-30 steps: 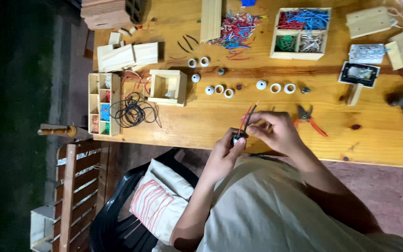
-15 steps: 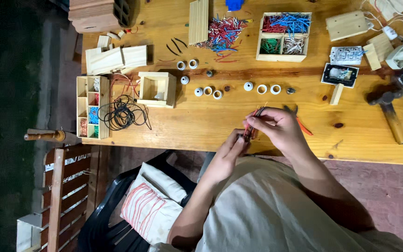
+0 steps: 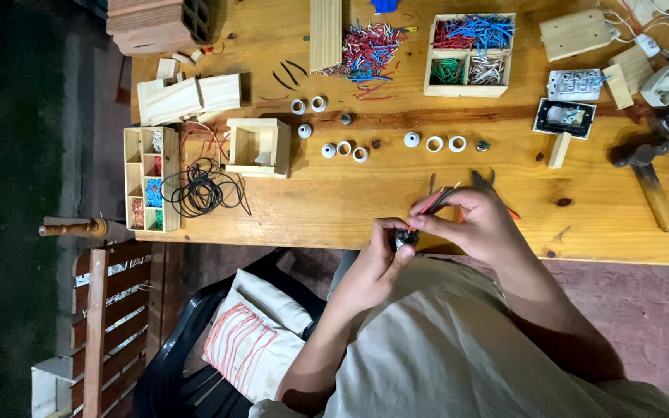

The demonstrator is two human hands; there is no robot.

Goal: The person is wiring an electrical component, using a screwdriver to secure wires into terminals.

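Observation:
My left hand point(image 3: 377, 259) pinches a small dark round part point(image 3: 406, 239) at the near edge of the wooden table point(image 3: 350, 201). Touching it from the right, my right hand point(image 3: 475, 223) grips thin red and black wires point(image 3: 437, 200) whose lower ends meet the part. The wires stick up and to the right from my fingers. A pair of pliers point(image 3: 483, 179) lies on the table just behind my right hand, partly hidden by it.
A row of white rings point(image 3: 433, 143) lies mid-table. A coil of black wire point(image 3: 204, 190) sits beside a compartment box point(image 3: 149, 179) at the left. A box of coloured wire pieces point(image 3: 470, 54), a loose pile of them point(image 3: 365, 50), a hammer point(image 3: 648, 174) and switch parts point(image 3: 565, 118) lie further back.
Both hands stay together over the small part, sitting slightly nearer the table's edge. The wires now tilt more to the right.

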